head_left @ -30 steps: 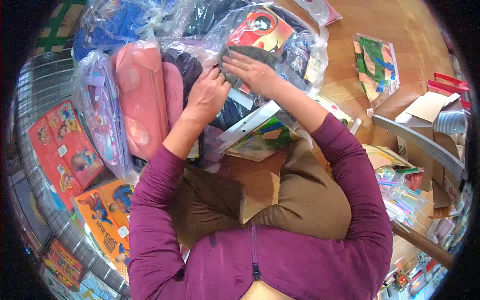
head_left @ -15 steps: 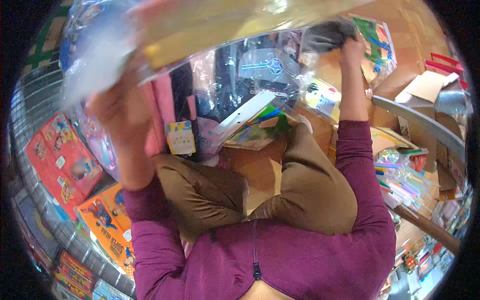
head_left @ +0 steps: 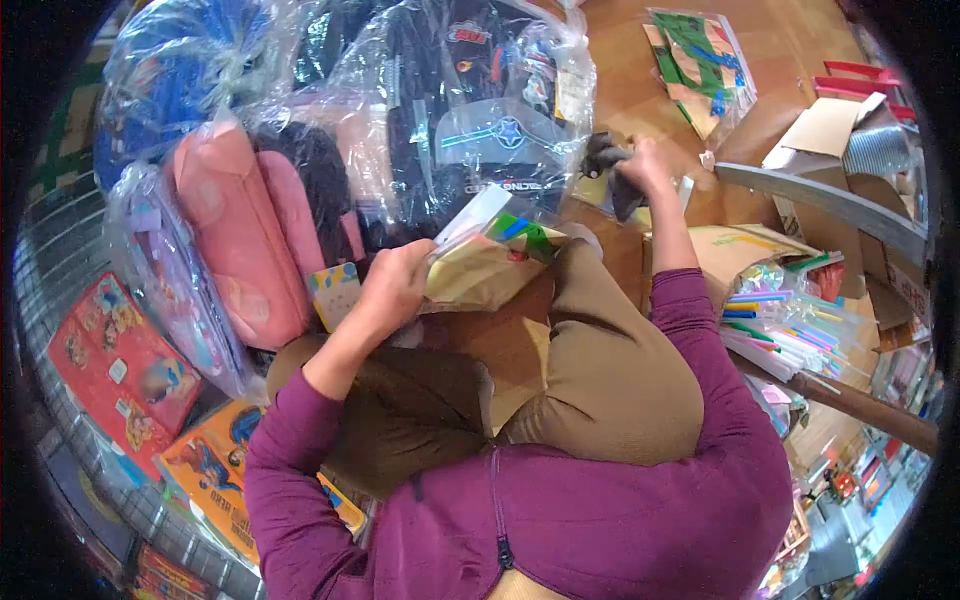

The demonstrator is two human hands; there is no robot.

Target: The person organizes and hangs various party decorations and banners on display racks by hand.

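Note:
My left hand (head_left: 395,285) is closed on the left edge of a flat clear-plastic packet (head_left: 480,270) with a white top strip and green and blue colours inside. The packet tilts above my crossed legs. Farther off, my right hand (head_left: 645,168) grips a dark, soft-looking cloth (head_left: 615,165), partly hidden by the fingers. A plastic-wrapped navy school bag (head_left: 470,100) with a star emblem lies just beyond both hands. Pink pencil cases (head_left: 240,240) stand left of my left hand, beside a small dotted card (head_left: 335,295).
Red (head_left: 120,370) and orange (head_left: 215,470) printed folders lie at the left. A wrapped blue bag (head_left: 175,90) is at the upper left. On the right are a metal rail (head_left: 825,200), cardboard boxes (head_left: 815,135) and bundled coloured sticks (head_left: 790,325). A green patterned packet (head_left: 705,70) lies on the floor.
A large yellowish plastic-covered item at the top has left view. My left hand has come down and right onto the packet. My right hand, still with the dark cloth, has moved lower and left.

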